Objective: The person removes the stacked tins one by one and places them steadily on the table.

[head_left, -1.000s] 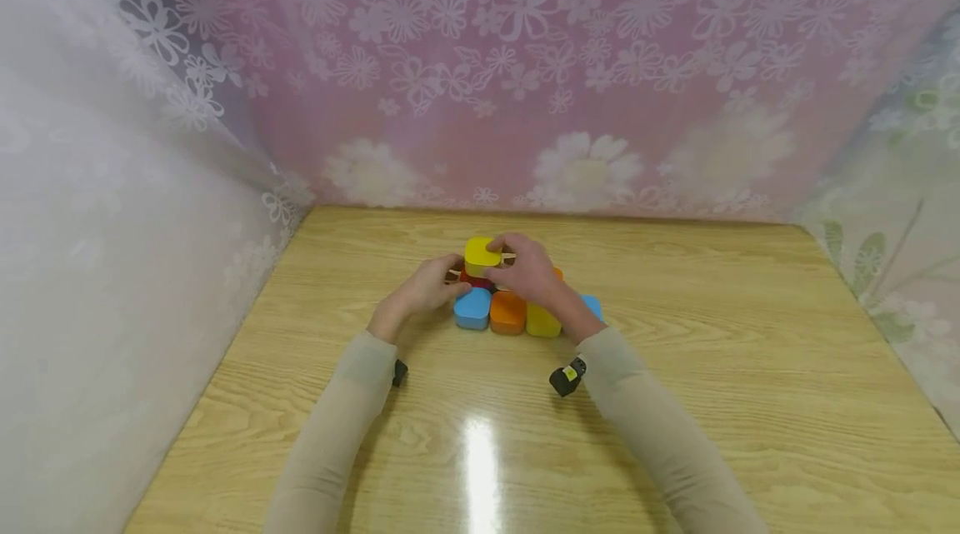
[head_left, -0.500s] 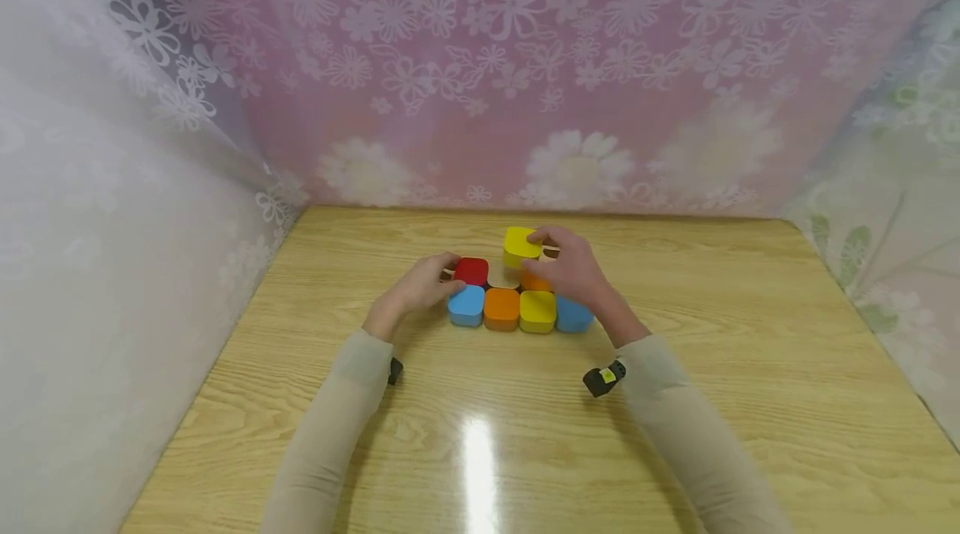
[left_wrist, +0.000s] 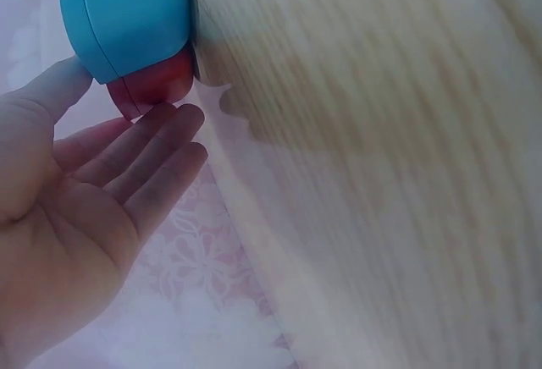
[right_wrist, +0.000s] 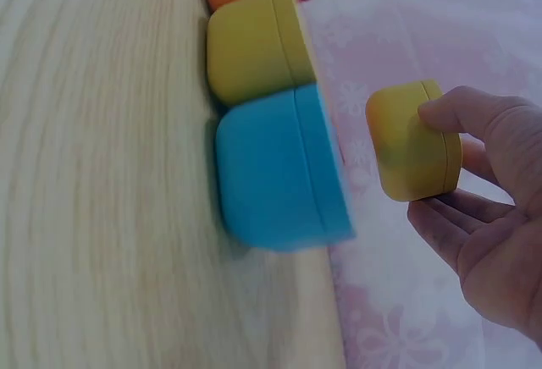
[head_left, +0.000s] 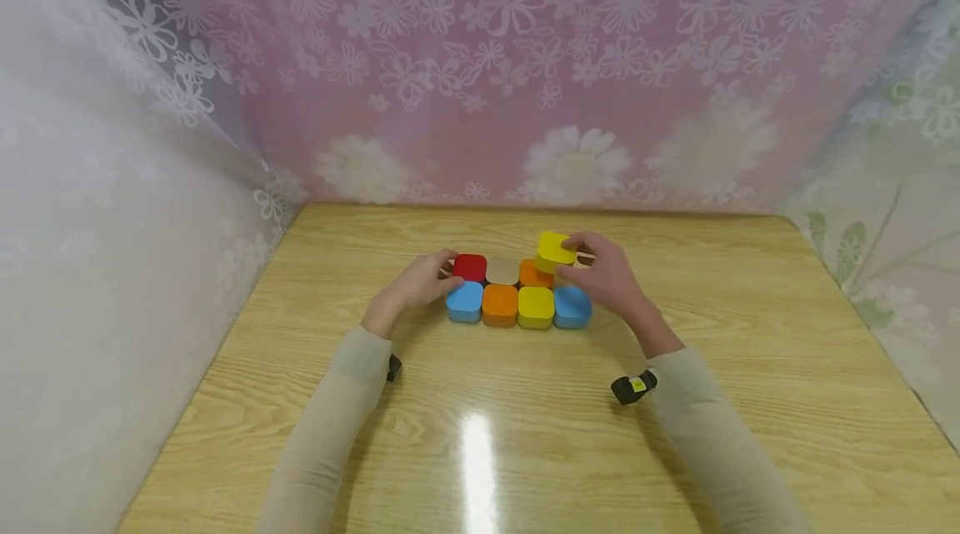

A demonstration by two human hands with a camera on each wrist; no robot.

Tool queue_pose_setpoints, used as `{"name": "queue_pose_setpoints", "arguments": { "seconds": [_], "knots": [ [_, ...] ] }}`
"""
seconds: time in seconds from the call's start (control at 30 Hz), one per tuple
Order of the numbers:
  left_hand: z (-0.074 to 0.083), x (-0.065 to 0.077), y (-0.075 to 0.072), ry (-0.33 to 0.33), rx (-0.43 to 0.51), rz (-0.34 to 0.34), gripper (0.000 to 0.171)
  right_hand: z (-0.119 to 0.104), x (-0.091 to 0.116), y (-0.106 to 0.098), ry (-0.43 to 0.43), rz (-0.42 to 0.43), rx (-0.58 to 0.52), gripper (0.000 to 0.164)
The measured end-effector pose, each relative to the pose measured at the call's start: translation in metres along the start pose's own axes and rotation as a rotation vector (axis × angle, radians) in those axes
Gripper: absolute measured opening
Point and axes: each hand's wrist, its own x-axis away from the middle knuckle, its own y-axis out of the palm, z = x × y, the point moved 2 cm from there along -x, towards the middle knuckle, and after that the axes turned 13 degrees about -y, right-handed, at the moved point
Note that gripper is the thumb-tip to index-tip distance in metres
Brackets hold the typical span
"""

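My right hand [head_left: 609, 274] pinches a yellow rounded-square block [head_left: 555, 252] between thumb and fingers. It is raised behind the rows, overlapping the orange block [head_left: 536, 272] of the back row in the head view. A thin seam runs round this yellow block [right_wrist: 413, 140] in the right wrist view. At the left end, my left hand [head_left: 422, 281] has its thumb against a blue block [head_left: 465, 301] and its fingertips at a red block [head_left: 470, 268]; its fingers [left_wrist: 157, 153] are fairly straight. Between the red and orange blocks lies a beige one [head_left: 502, 271].
The front row goes on rightward with an orange block [head_left: 500, 305], a yellow block [head_left: 536, 306] and a second blue block [head_left: 573, 306]. All stand on a wood-grain table [head_left: 480, 384]. Floral cloth [head_left: 480, 101] hangs behind the table and at both sides.
My right hand has carried the yellow block rightward from above the red block, past the beige one. The right-hand blue block is now uncovered. My left hand has stayed nearly still.
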Motion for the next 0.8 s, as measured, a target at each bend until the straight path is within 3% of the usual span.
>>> {"name": "queue_pose_setpoints", "arguments": {
  "seconds": [0.8],
  "knots": [
    [0.002,0.004,0.000,-0.004,0.007,-0.009,0.059,0.031,0.019,-0.011,0.082,-0.055,0.007,0.043]
  ]
}}
